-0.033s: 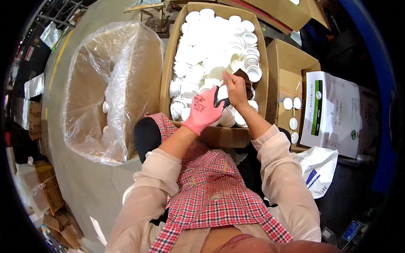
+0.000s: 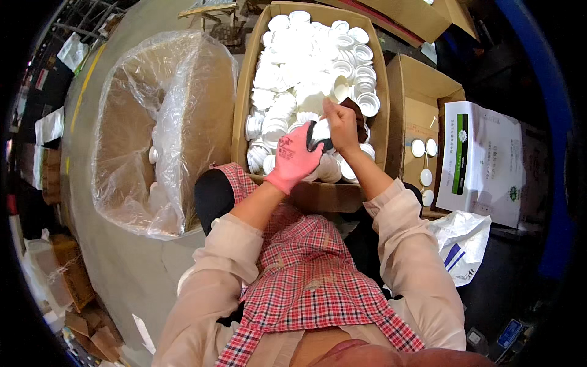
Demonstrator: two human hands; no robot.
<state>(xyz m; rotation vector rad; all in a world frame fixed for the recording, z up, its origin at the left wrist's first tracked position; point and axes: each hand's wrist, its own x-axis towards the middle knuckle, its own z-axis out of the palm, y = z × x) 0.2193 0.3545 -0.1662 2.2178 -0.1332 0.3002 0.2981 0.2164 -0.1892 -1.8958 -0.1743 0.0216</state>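
Observation:
My left hand (image 2: 296, 158), in a pink glove with dark fingers, is closed round a white plastic cap (image 2: 321, 131). The hand is just above the near part of a cardboard box (image 2: 243, 79) heaped with white round caps (image 2: 287, 58). Bare and curled, my right hand (image 2: 343, 127) is close against the held cap's right side; what its fingers grip, if anything, is hidden. A dark brown piece (image 2: 356, 113) shows just behind the right hand, and I cannot tell whether the hand holds it.
Left of the caps stands a box lined with a clear plastic bag (image 2: 205, 122), a few white pieces inside. To the right, a smaller carton (image 2: 417, 79) contains round white pieces on thin sticks (image 2: 426, 177). Beside it lie a printed white carton (image 2: 483, 162) and a white bag (image 2: 461, 244).
My left hand has turned slightly, and the white cap between its fingers now shows more. My right hand has barely moved.

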